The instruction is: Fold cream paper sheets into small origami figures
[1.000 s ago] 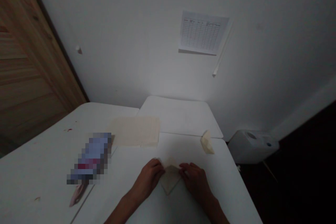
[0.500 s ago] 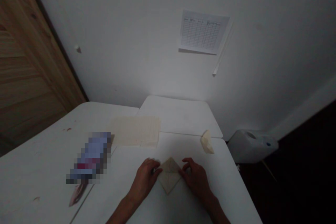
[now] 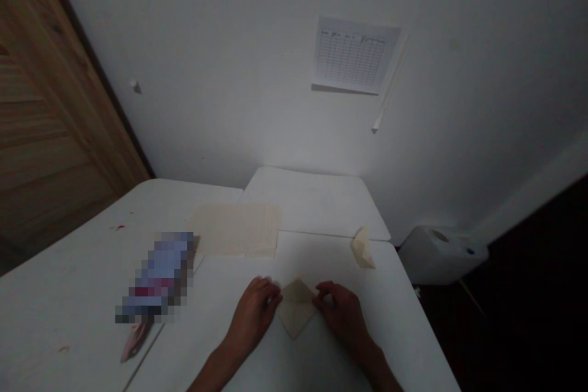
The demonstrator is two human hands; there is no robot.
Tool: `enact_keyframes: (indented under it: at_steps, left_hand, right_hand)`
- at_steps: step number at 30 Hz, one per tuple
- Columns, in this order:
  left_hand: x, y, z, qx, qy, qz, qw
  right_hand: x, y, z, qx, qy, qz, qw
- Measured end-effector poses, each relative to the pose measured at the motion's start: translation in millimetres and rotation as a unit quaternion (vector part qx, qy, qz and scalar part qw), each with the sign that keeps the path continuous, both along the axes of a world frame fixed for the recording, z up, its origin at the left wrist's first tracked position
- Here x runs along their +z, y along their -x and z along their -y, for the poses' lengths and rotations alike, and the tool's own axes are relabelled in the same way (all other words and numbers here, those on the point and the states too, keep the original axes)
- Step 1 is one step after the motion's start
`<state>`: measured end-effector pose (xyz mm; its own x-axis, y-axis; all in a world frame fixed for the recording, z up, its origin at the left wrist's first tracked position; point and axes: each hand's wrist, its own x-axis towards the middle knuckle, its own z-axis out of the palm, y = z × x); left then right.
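Note:
A small piece of cream paper (image 3: 297, 309), folded into a diamond with a crease across its middle, lies on the white table (image 3: 257, 355) in front of me. My left hand (image 3: 255, 309) pinches its left corner between thumb and fingers. At the opposite corner, my right hand (image 3: 342, 312) has thumb and forefinger closed on the paper's edge. Beyond my right hand sits another folded cream paper piece (image 3: 363, 248). Flat sheets of lined cream paper (image 3: 239, 229) lie farther back, to the left.
A pixelated bluish item (image 3: 158, 275) with a pinkish strap (image 3: 135, 342) rests left of my left arm. Behind the table rises a wall holding a printed sheet (image 3: 356, 55). A whitish container (image 3: 441, 254) stands past the table's right edge; a wooden door (image 3: 59, 110) is at left.
My right forefinger has come down and closer to the thumb at the paper's right corner. My left fingers have shifted slightly. The paper stays in nearly the same place.

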<state>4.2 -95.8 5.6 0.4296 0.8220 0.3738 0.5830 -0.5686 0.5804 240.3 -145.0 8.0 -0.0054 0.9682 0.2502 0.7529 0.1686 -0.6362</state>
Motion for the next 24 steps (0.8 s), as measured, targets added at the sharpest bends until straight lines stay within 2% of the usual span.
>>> enact_keyframes:
  at_steps: [4,7,15,24]
  left_hand:
    - [5.9,9,1,-0.067,-0.004,-0.008,0.998]
    - [7.7,13,2,-0.088,-0.025,-0.035,0.995]
    - [2.4,13,5,-0.067,-0.068,-0.027,0.995]
    - [-0.6,12,5,-0.056,-0.069,-0.008,0.996]
  right_hand:
    - [-6.5,-4,5,0.045,-0.034,0.013,0.998]
    - [-6.8,-7,6,0.061,-0.033,0.039,0.997]
    - [-13.0,-10,3,0.055,-0.039,0.034,0.997]
    - [5.4,-9,10,0.052,0.012,0.025,0.998]
